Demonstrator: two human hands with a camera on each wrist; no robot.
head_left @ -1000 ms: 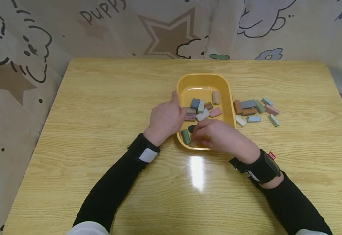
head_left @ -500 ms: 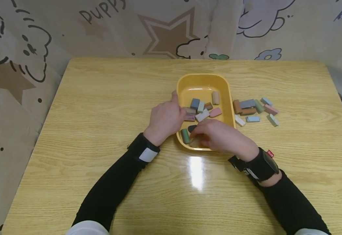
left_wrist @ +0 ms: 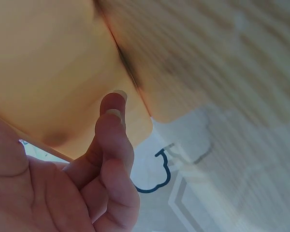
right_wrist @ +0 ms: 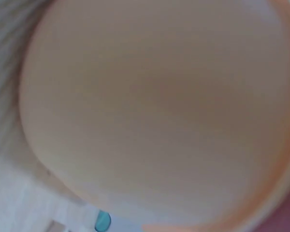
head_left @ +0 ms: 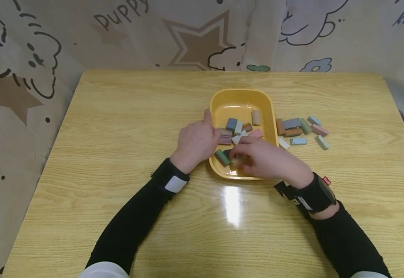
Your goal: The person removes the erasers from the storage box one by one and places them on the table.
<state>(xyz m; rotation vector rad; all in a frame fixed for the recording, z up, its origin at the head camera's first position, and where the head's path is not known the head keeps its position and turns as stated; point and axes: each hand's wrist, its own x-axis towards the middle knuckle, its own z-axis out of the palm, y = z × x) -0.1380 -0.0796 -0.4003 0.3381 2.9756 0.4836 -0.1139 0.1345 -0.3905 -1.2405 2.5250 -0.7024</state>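
Note:
In the head view, my left hand grips the left side of a yellow plastic tray, index finger along the rim. The left wrist view shows its other fingers curled against the tray's outer wall. My right hand reaches over the tray's near right edge, fingers curled round a short tan chalk-like stick. Beside it lie a green stick and a dark, partly hidden piece. The right wrist view shows mostly the blurred outside of the tray, with the fingers hidden.
Farther up the tray lie several sticks, among them a blue one, a mauve one and a beige one. Right of the tray, a loose group with a grey-blue stick and a pink stick rests on the wooden table.
My right hand has shifted slightly right with its fingers more spread, and the tan stick shows more. The green stick has turned to a slant. My left hand stays at the rim.

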